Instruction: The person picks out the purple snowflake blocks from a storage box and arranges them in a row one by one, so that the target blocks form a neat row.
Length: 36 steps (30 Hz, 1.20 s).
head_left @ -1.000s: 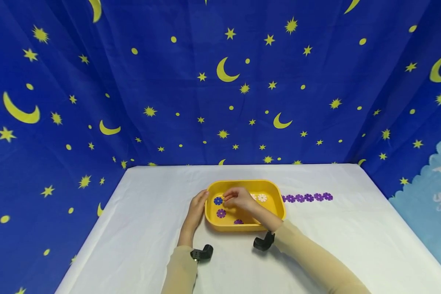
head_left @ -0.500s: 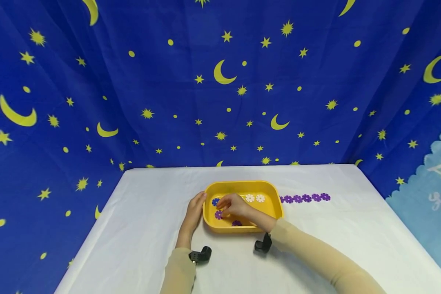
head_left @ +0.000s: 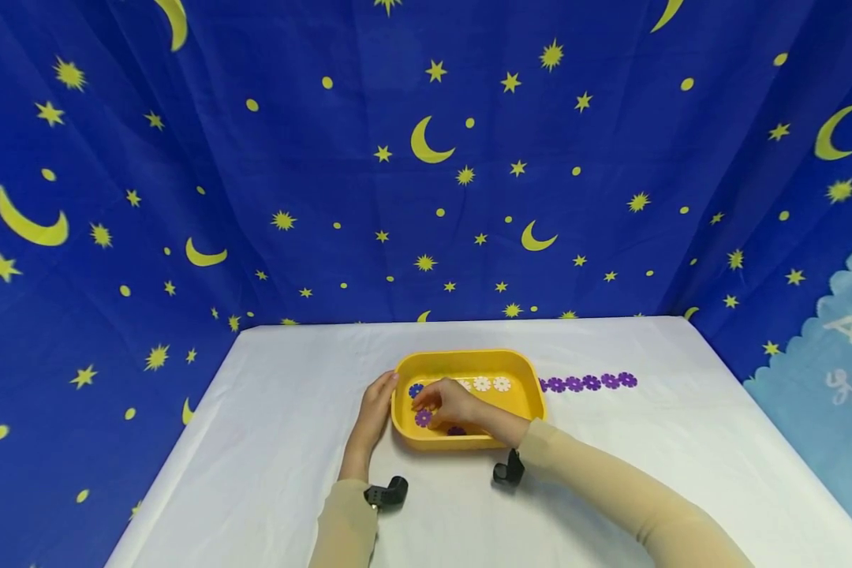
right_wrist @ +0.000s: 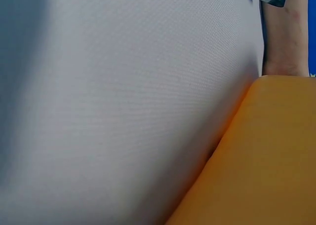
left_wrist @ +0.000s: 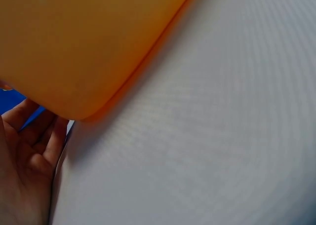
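Note:
In the head view a yellow tray (head_left: pixel 468 443) holds flower-shaped plastic discs. My right hand (head_left: pixel 457 404) reaches into it, thumb and fingertips pinching a purple flower disc (head_left: pixel 423 419) at its edges. Just behind those fingers lies a blue disc (head_left: pixel 416 390). White discs (head_left: pixel 502 384) line the far side, and a dark purple disc (head_left: pixel 457 431) sits by the near wall, partly hidden. My left hand (head_left: pixel 374 410) rests along the tray's left end with fairly straight fingers at the rim; the left wrist view shows its palm (left_wrist: pixel 27 161) beside the tray wall (left_wrist: pixel 74 52).
To the tray's right, a row of joined purple discs (head_left: pixel 592 383) lies on the white tabletop (head_left: pixel 291 410), its left end hidden behind the tray. A blue curtain (head_left: pixel 355 181) with moons and stars stands behind and at the sides. Black wrist cameras (head_left: pixel 388 493) sit on both wrists.
My right hand has moved from near the blue disc toward the purple one and closed its fingers at it, shifting it slightly nearer. The left hand stays at the tray's left end.

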Each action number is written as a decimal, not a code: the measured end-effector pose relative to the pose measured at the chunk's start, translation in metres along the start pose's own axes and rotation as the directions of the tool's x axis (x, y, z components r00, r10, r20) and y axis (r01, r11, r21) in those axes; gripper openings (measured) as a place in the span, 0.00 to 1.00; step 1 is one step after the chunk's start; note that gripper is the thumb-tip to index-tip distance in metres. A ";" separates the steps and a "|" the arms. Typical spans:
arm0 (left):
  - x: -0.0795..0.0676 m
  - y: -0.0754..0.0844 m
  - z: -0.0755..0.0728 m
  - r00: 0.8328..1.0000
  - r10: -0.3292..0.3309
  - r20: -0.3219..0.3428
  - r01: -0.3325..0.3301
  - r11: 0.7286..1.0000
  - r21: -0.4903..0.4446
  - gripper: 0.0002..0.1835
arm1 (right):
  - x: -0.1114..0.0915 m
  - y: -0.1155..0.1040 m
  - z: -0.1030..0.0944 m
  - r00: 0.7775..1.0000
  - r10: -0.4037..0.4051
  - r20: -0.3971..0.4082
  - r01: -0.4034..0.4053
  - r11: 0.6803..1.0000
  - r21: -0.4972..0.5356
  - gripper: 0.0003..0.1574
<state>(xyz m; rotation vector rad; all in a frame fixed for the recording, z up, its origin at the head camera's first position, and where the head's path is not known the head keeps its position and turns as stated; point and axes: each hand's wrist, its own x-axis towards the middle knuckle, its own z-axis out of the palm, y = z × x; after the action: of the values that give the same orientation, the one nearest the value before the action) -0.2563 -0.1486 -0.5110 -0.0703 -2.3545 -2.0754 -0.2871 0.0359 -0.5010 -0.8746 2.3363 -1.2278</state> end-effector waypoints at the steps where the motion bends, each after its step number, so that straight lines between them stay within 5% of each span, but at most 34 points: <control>1: 0.000 0.001 0.000 1.000 -0.005 -0.001 0.005 1.000 -0.002 0.27 | 0.000 0.000 0.000 1.000 0.002 0.004 -0.002 1.000 -0.007 0.21; 12: 0.001 0.001 0.001 1.000 0.020 -0.007 -0.020 1.000 0.010 0.26 | 0.001 -0.001 0.000 0.997 0.065 -0.041 -0.068 0.993 -0.092 0.17; 18: 0.015 -0.025 0.001 0.998 0.044 -0.050 -0.045 0.999 -0.009 0.26 | 0.002 -0.003 0.000 0.996 0.080 -0.028 -0.082 0.995 -0.060 0.11; 22: 0.017 -0.031 0.002 0.998 0.031 -0.061 -0.031 1.000 -0.003 0.27 | 0.003 -0.003 0.001 0.997 0.073 -0.008 -0.074 0.996 -0.052 0.17; 36: -0.001 0.001 0.002 1.000 0.021 -0.020 -0.021 1.000 -0.016 0.25 | -0.004 -0.005 -0.001 0.999 0.010 -0.034 -0.015 0.990 -0.140 0.16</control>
<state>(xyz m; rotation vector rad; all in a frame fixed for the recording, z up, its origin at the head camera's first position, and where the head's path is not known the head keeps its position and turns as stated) -0.2552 -0.1466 -0.5102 -0.0744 -2.3157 -2.0766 -0.2831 0.0368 -0.4968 -0.8890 2.4752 -1.0916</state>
